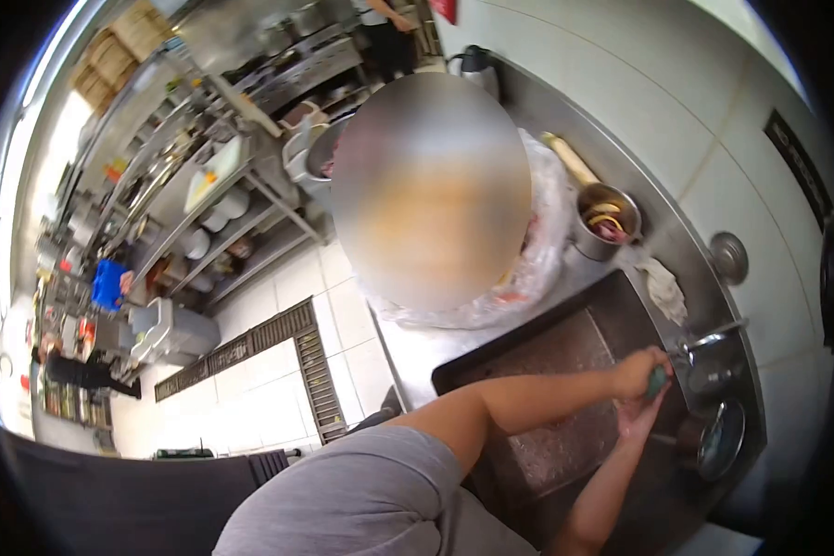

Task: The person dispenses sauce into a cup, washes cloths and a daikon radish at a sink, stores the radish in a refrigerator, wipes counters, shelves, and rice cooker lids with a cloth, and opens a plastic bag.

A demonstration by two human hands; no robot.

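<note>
A person in a grey shirt (361, 486) stood at a steel sink (547, 454), seen from a camera on the head. Both arms reached across the sink, and the hands met over its right edge, close to the tap (713, 338). The left hand (638, 372) was curled around a small green thing (656, 383), held above that edge. The right hand (641, 417) was just below it, palm partly showing; whether it was closed or gripping could not be told.

Behind the sink, on the worktop (406, 357), was a large clear plastic bag (549, 208), its middle blurred out. A metal pot (600, 243) of scraps stood behind the sink's far right corner, with a pale stick (573, 159) beyond it. A crumpled white cloth (663, 289) lay by that corner. To the right of the sink's near part was a round pan (713, 440), partly in shadow.

Well to the left of the sink, grates (250, 347) crossed a pale tiled floor (250, 408). Past them were a grey bin (181, 334), crowded metal shelves (241, 199) and a person in dark clothes (79, 371). Another person (387, 37) stood far behind the sink.
</note>
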